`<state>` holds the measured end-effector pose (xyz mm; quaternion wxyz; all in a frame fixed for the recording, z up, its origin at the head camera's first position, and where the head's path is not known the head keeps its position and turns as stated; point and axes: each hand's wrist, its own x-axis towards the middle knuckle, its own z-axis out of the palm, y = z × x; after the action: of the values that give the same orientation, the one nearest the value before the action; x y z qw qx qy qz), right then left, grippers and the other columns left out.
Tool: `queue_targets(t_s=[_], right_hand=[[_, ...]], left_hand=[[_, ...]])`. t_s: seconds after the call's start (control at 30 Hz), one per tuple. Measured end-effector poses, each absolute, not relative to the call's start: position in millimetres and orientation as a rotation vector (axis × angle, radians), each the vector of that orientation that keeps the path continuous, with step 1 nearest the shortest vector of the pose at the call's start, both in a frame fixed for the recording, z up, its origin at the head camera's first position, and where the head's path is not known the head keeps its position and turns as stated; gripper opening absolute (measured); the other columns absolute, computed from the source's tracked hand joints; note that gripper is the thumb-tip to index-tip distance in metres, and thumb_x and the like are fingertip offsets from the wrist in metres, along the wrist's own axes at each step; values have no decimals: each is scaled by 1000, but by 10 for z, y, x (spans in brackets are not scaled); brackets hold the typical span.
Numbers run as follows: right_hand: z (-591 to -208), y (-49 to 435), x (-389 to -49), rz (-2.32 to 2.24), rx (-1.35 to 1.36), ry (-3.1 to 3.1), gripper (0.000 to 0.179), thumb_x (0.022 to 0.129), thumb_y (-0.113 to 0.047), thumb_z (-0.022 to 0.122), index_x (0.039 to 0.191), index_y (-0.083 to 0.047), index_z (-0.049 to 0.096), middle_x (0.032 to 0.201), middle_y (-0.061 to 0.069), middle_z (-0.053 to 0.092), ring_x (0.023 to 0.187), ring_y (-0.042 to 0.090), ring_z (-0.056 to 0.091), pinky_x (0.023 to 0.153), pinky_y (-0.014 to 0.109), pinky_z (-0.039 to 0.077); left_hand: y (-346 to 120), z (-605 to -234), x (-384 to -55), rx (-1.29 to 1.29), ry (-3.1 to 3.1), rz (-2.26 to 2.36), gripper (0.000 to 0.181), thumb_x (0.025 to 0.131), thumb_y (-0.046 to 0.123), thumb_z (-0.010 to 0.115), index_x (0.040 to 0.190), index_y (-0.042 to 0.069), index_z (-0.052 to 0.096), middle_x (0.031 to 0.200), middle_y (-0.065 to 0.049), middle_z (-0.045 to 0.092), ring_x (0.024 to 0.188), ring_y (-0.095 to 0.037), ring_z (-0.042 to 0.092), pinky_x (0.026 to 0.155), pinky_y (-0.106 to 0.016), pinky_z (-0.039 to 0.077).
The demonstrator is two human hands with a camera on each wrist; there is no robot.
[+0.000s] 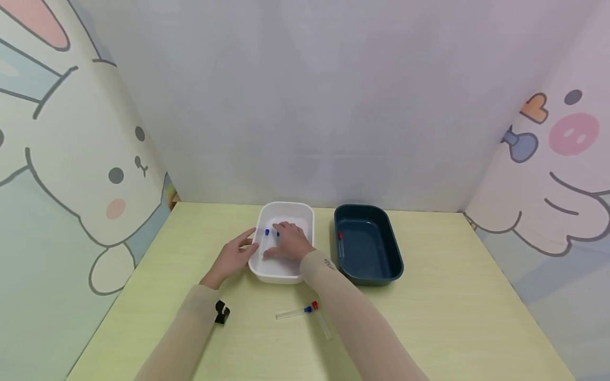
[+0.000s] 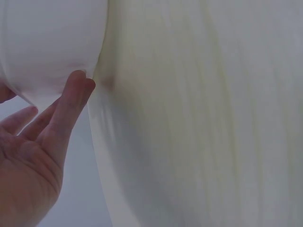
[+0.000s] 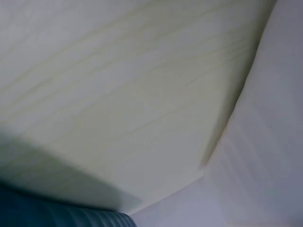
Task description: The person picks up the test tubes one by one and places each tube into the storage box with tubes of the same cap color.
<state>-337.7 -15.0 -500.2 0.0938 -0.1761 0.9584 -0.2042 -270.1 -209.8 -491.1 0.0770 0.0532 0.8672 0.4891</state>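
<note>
Tube [image 1: 266,234], blue-capped, just beside fingers [image 1: 282,228] of right hand [image 1: 292,242]

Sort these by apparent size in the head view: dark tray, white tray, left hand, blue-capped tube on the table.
1. Dark tray and white tray: too alike to rank
2. Left hand
3. Blue-capped tube
</note>
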Motion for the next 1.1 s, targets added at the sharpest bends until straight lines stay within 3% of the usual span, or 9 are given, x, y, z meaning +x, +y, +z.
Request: queue_targets(t_s=[0.23, 1.1], right_hand=[[-4889, -123, -3358, -912, -524, 2832, 88, 83, -55, 81, 156, -19, 46, 161, 4, 46, 151, 29, 40, 126, 46, 35], [-4484, 167, -2977, -1074, -582, 2863, 71, 90, -44, 80, 149, -15, 54, 156, 7, 51, 146, 31, 45, 122, 50, 41]], left_hand=[[-2076, -4912, -2699, 162, 2589, 1469, 61, 108, 28, 54, 163, 15, 31, 149, -28, 54, 125, -43, 66, 82, -36, 65], [-2087, -4917, -2713, 118, 2619, 1432, 60, 108, 27, 53, 163, 16, 32, 150, -28, 53, 125, -44, 66, 81, -36, 65]])
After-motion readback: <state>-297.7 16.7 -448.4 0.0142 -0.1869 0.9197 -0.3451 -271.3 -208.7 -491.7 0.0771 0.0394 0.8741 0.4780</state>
